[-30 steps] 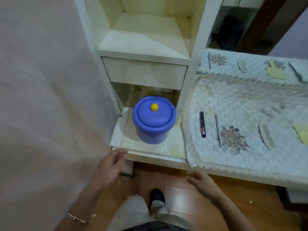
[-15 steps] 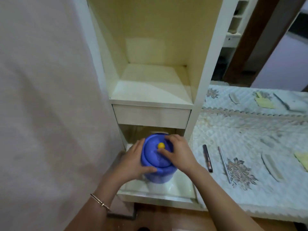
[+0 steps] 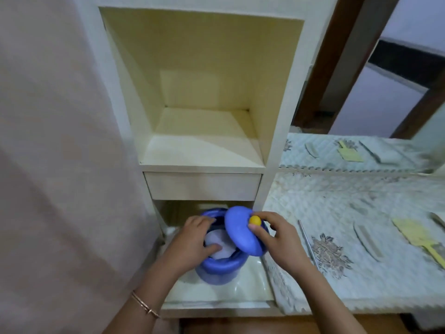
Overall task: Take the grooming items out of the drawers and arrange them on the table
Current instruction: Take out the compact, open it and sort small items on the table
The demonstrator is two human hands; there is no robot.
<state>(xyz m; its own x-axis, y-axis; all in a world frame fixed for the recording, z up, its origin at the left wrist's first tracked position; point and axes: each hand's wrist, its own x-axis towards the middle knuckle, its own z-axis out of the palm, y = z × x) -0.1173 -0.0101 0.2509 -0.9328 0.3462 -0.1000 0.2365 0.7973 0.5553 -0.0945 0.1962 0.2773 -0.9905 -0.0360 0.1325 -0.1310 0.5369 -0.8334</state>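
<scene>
Over the pulled-out lower drawer [image 3: 243, 289]: both forearms reach forward and down from the bottom edge of view.
Left hand [image 3: 192, 239]: palm down, wrist with a thin bracelet [image 3: 144, 304]; it grips the near-left rim of the blue container [image 3: 216, 273].
Left fingers [image 3: 204, 219]: curled around the rim, thumb dipping inside the opening toward a pale item [image 3: 220, 244] lying in the container; what that item is cannot be told.
Right hand [image 3: 279, 239]: angled in from the right, just beside the left hand.
Right fingers [image 3: 258, 231]: pressed together in a pinch on the yellow knob [image 3: 254, 220] of the blue lid [image 3: 240, 231].
Lid: tilted up on edge, left of the right fingertips, its lower rim against the container's right rim.
Table cloth [image 3: 349, 213]: right of the right hand; a thin silver stick [image 3: 308, 244] lies just beyond the knuckles, a yellow comb [image 3: 416, 235] well apart.
</scene>
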